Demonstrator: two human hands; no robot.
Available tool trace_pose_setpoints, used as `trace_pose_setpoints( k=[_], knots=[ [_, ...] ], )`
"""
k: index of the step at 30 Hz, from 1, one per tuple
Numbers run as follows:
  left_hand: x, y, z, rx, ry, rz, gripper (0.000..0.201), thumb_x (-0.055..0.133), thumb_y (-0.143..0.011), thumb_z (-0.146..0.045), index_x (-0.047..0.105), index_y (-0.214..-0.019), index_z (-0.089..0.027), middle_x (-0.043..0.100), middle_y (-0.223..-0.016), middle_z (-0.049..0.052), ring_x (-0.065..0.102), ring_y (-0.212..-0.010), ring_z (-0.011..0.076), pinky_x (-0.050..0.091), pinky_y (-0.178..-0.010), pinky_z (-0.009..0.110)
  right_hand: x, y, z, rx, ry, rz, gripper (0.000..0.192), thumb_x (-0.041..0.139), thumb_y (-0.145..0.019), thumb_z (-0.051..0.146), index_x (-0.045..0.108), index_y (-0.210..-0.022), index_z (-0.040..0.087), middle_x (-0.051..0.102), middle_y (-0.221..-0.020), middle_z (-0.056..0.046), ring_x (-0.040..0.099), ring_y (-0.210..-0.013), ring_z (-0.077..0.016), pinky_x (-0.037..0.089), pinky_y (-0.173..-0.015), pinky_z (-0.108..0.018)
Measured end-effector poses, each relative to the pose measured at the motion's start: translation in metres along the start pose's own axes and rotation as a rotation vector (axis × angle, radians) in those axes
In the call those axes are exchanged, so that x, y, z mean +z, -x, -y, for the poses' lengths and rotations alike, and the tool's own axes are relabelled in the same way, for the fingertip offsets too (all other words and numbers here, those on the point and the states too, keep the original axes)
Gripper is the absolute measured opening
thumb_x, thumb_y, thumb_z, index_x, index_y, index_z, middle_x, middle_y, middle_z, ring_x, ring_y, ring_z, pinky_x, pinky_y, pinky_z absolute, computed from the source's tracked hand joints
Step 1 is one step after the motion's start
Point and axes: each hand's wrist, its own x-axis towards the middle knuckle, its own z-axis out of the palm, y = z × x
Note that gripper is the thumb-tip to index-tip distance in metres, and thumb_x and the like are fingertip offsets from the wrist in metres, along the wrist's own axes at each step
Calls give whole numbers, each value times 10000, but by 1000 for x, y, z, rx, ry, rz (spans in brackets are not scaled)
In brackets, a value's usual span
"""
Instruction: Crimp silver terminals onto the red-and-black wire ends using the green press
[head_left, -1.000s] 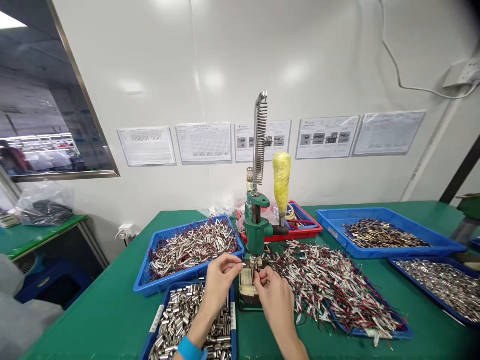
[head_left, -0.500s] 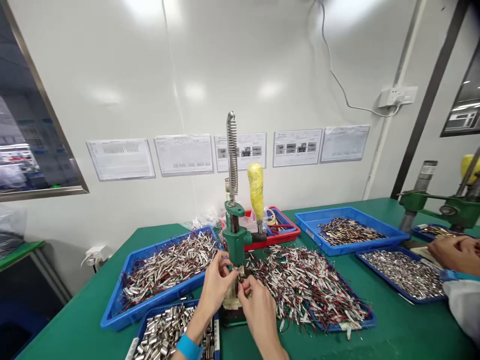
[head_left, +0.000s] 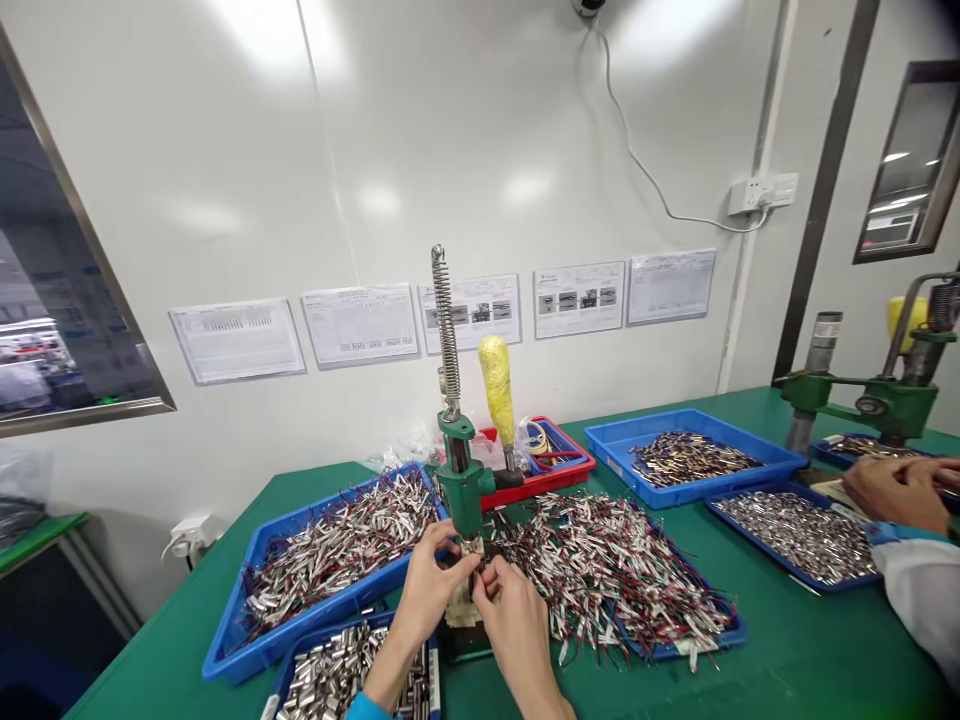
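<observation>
While both hands meet at the foot of the green hand press, the left hand and the right hand pinch a small wired metal piece under the ram, on the pale fixture block. The fingertips are pressed together around it; how much of the piece each grip covers cannot be told, since the fingers hide it. The press stands upright on the green desk, its tall spring above and its yellow-wrapped lever handle pointing up, untouched.

Judging from the loose pieces nearby, the part looks light, stiff in its metal sleeve and limp in its thin red and black wires, so the sleeve is the sounder place to hold; the wires would bend and slip.

A blue tray of wired sleeves lies to the left, a blue tray of bare metal tubes near the left wrist, and a heap of wired pieces to the right. At the far right, another person's hand rests by a 2nd press.
</observation>
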Motion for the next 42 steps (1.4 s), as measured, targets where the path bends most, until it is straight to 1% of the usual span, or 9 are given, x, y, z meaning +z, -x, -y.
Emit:
trace_pose_setpoints(
  k=[6, 12, 17, 20, 24, 27, 35, 39, 42],
  knots=[
    [5, -3, -9, -47, 17, 18, 395, 779, -742, -541, 737, -650, -159, 751, -870, 91, 669, -919, 267, 532, -817, 326, 2, -1, -1, -9, -42, -19, 184, 613, -896, 242, 596, -713, 237, 674, -667, 31, 658, -630, -135, 342, -568, -220],
    [8, 3, -15, -78, -19, -51, 428, 773, -739, -544, 688, -593, -150, 656, -671, 25, 584, -704, 189, 464, -677, 280, 4, 0, -11, -35, -236, 4, 205, 594, -906, 304, 624, -717, 232, 694, -720, 6, 655, -641, -151, 412, -593, -223],
    [11, 4, -10, -102, -36, -64, 378, 739, -759, -485, 684, -587, -152, 606, -597, -2, 535, -653, 172, 429, -673, 287, -39, -24, -20, 33, -522, -75, 501, 405, -988, 614, 701, -869, 227, 739, -833, -48, 672, -760, -204, 506, -702, -282],
    [11, 9, 1, -125, -19, -65, 275, 760, -728, -413, 773, -799, -148, 700, -731, 32, 601, -729, 205, 474, -739, 316, -78, -78, -9, 56, -659, -203, 641, 358, -949, 737, 701, -929, 197, 750, -895, -86, 652, -787, -213, 519, -737, -316],
    [5, 29, 16, -168, 127, -94, 757, 797, -697, -339, 579, -1415, -237, 695, -1231, 115, 658, -806, 199, 521, -686, 306, -111, -165, 29, 78, -808, -195, 790, 310, -880, 850, 692, -824, 160, 738, -782, -111, 666, -726, -213, 533, -675, -326],
    [-1, 42, 23, -194, 148, -147, 820, 784, -746, -431, 489, -1492, -259, 682, -1171, 112, 631, -727, 170, 509, -618, 282, -127, -188, 60, 73, -873, -125, 863, 203, -867, 885, 665, -705, 173, 684, -618, -96, 664, -624, -214, 529, -585, -328],
    [-2, 34, 12, -141, 37, -88, 478, 723, -785, -513, 775, -1142, -199, 731, -1047, 110, 647, -822, 234, 531, -766, 344, -172, -109, 79, -216, -1095, 214, 848, 225, -898, 860, 732, -1036, 195, 755, -910, -112, 721, -976, -282, 599, -806, -400],
    [9, 23, 7, -92, -4, -103, 454, 694, -800, -572, 829, -1000, -187, 728, -884, 93, 618, -799, 245, 501, -768, 354, -152, -63, 22, -175, -819, 22, 567, 340, -999, 662, 658, -1264, 274, 719, -1180, -84, 686, -1070, -244, 576, -901, -378],
    [14, 14, 4, -103, -7, -120, 411, 726, -766, -576, 829, -785, -178, 677, -760, 61, 567, -769, 228, 456, -731, 326, -122, -15, -43, -201, -254, 174, 305, 501, -978, 487, 723, -1094, 313, 729, -1046, -62, 700, -835, -214, 570, -706, -303]
  ],
)
